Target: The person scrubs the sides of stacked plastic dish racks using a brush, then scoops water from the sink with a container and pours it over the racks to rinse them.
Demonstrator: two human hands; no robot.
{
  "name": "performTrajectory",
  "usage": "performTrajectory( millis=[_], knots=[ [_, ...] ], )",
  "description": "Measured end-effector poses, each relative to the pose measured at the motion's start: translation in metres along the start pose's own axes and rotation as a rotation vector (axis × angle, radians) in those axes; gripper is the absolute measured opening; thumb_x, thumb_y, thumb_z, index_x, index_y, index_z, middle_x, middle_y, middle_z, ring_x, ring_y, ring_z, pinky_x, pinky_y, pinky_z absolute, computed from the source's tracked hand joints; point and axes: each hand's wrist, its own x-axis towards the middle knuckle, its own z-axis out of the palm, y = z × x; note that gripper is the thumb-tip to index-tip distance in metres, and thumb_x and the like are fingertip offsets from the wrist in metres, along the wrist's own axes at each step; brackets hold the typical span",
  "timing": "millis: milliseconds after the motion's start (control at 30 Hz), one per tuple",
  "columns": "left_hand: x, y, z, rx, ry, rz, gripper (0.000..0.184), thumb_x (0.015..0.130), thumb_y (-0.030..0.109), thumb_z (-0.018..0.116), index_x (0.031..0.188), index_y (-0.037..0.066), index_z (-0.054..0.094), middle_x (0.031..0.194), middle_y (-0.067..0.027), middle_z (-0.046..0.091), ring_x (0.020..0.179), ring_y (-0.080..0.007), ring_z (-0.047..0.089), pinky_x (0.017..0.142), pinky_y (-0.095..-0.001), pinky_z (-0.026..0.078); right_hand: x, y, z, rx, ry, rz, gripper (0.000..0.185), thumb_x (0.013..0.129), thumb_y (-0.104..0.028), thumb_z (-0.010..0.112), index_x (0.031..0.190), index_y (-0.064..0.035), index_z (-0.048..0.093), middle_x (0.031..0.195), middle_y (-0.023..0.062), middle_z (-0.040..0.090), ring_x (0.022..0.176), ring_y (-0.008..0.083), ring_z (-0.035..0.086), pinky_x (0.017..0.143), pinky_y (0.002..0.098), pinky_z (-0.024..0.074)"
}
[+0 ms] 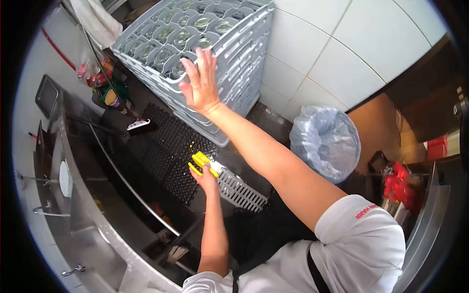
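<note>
My left hand (208, 181) is closed around a yellow brush (204, 163), held low over the floor beside a pale slotted plastic piece (240, 189). Higher up, my right hand (201, 90) has its fingers spread at the near corner of a tall stack of grey racks (229, 73). Whether its fingertips touch the top rack cannot be made out. Upside-down or upright, clear glasses (181, 38) fill the compartments of that top rack.
A bin with a clear liner (325, 144) stands by the tiled wall. Black perforated matting (161, 151) covers part of the floor, with a white-edged broom head (138, 124) near it. A metal sink counter (117, 249) runs along the left. Red bags (401, 185) lie at right.
</note>
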Motion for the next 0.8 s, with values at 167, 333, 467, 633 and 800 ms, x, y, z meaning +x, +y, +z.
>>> performTrajectory(
  millis=[167, 333, 467, 633, 800],
  knots=[
    [-0.058, 0.073, 0.01, 0.147, -0.24, -0.094, 0.102, 0.087, 0.002, 0.067, 0.16, 0.017, -0.002, 0.133, -0.0139, 0.052, 0.108, -0.024, 0.06, 0.085, -0.0383, 0.054, -0.058, -0.051, -0.069, 0.202, -0.443, 0.408, 0.078, 0.095, -0.032, 0.063, 0.157, -0.0075, 0.022, 0.16, 0.0312, 0.014, 0.147, 0.048, 0.019, 0.12, 0.0553, 0.0193],
    [-0.104, 0.116, 0.033, 0.696, -0.338, 0.124, 0.106, 0.087, 0.009, 0.071, 0.158, 0.003, -0.009, 0.145, -0.0207, 0.047, 0.124, -0.0279, 0.055, 0.102, -0.0353, 0.046, -0.152, -0.107, -0.139, 0.417, -0.434, 0.941, 0.065, 0.096, -0.026, 0.063, 0.148, 0.0032, 0.036, 0.143, 0.0278, 0.047, 0.134, 0.0399, 0.047, 0.112, 0.0441, 0.0375],
    [-0.152, 0.132, 0.063, 1.124, -0.557, 0.398, 0.085, 0.09, 0.023, 0.067, 0.155, -0.001, 0.018, 0.138, -0.0264, 0.051, 0.122, -0.0364, 0.056, 0.101, -0.0422, 0.045, -0.169, -0.137, -0.175, 0.519, -0.219, 1.46, 0.064, 0.095, -0.033, 0.067, 0.141, 0.0016, 0.04, 0.129, 0.0216, 0.059, 0.119, 0.0327, 0.06, 0.1, 0.0413, 0.0479],
    [-0.186, 0.129, 0.08, 1.192, -0.818, 0.692, 0.074, 0.081, 0.006, 0.066, 0.147, -0.001, 0.035, 0.136, -0.0261, 0.05, 0.129, -0.0428, 0.044, 0.11, -0.0502, 0.033, -0.154, -0.113, -0.209, 0.782, 0.141, 1.578, 0.051, 0.088, -0.026, 0.078, 0.119, -0.0019, 0.047, 0.1, 0.0061, 0.06, 0.089, 0.017, 0.061, 0.079, 0.0331, 0.0522],
    [-0.183, 0.158, 0.092, 1.29, -1.03, 0.623, 0.08, 0.075, 0.008, 0.075, 0.147, 0.001, 0.04, 0.143, -0.0261, 0.047, 0.132, -0.0429, 0.044, 0.112, -0.0484, 0.035, -0.159, -0.059, -0.213, 1.026, 0.112, 1.847, 0.027, 0.078, -0.009, 0.08, 0.098, -0.0054, 0.063, 0.082, 0.0033, 0.063, 0.075, 0.0168, 0.063, 0.066, 0.0343, 0.0515]
  ],
)
